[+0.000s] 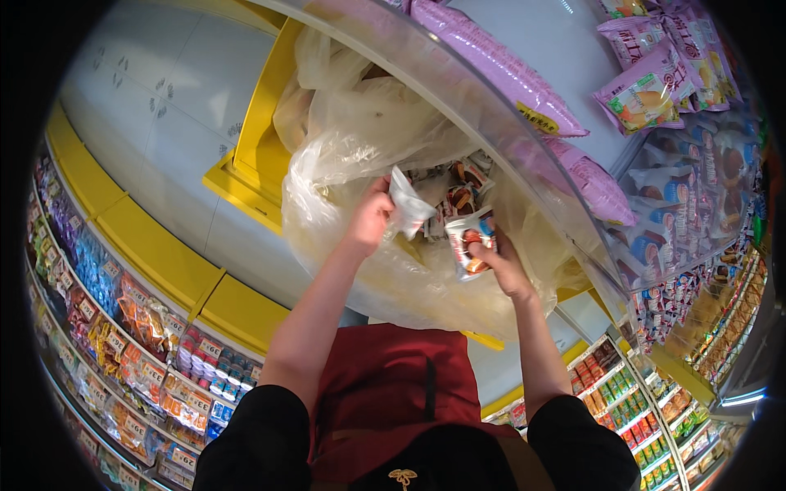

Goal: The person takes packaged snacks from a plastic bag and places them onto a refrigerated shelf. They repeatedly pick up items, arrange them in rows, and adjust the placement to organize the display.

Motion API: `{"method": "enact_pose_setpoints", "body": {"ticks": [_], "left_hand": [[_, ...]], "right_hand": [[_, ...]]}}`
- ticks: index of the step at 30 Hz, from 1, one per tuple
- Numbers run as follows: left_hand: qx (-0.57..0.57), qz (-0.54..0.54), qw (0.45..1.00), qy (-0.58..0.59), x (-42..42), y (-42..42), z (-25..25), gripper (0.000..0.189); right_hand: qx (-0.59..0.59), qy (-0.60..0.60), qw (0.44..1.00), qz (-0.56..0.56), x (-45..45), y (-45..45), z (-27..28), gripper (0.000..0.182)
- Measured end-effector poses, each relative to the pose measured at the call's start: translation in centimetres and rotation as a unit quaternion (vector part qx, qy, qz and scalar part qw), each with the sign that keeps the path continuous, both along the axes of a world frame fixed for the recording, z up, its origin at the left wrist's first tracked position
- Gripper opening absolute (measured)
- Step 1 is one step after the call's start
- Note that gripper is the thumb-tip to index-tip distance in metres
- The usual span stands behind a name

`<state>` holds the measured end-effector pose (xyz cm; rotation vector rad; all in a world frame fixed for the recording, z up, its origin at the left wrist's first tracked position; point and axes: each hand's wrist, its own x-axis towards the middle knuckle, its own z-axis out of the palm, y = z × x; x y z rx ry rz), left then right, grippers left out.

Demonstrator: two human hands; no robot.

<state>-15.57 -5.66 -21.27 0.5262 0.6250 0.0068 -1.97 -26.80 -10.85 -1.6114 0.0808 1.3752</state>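
My left hand [373,215] grips a white snack packet [409,204], seen from its plain side, over a large clear plastic bag [319,202]. Pinched between the thumb and fingers of my right hand [505,261] is another wrapped snack packet [470,242], its printed face up, showing a brown filled cake. Below and between both hands, inside the bag, lie several similar wrapped snacks [462,197]. The bag lines an open yellow bin or drawer [261,135].
A curved clear plastic panel [485,132] crosses above the bag. Beyond it lie long purple packages [491,67] and purple snack packets [645,92]. Shelves of packaged goods [141,368] curve along the left, with yellow ledges [153,245]. More stocked shelves [632,405] stand at lower right.
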Motion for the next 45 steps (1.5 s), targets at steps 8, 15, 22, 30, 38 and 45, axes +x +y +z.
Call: {"method": "enact_pose_setpoints", "body": {"ticks": [8, 15, 22, 30, 38, 45], "left_hand": [[-0.539, 0.029, 0.836, -0.102, 0.4, -3.5, 4.9, 0.063], [-0.487, -0.004, 0.867, -0.107, 0.3, -6.7, 3.1, 0.092], [0.013, -0.157, 0.979, -0.128, 4.9, -8.3, 8.4, 0.063], [0.582, -0.436, 0.680, 0.092, 5.5, -11.0, 3.1, 0.068], [0.647, -0.464, 0.594, 0.114, 6.1, -9.0, -0.7, 0.088], [0.631, -0.487, 0.601, 0.049, 7.8, -8.7, -5.1, 0.083]], "right_hand": [[0.147, -0.019, 0.989, 0.005, -2.5, 5.2, 4.6, 0.081], [0.154, -0.080, 0.983, -0.068, -4.6, 4.2, 5.2, 0.079], [0.116, -0.173, 0.978, 0.004, -1.0, -0.5, 17.3, 0.075], [-0.168, -0.685, 0.687, 0.175, 16.2, -4.6, 31.9, 0.072], [-0.216, -0.720, 0.568, 0.335, 21.0, 1.2, 28.6, 0.101], [-0.160, -0.809, 0.440, 0.356, 19.1, 2.0, 28.8, 0.092]]}}
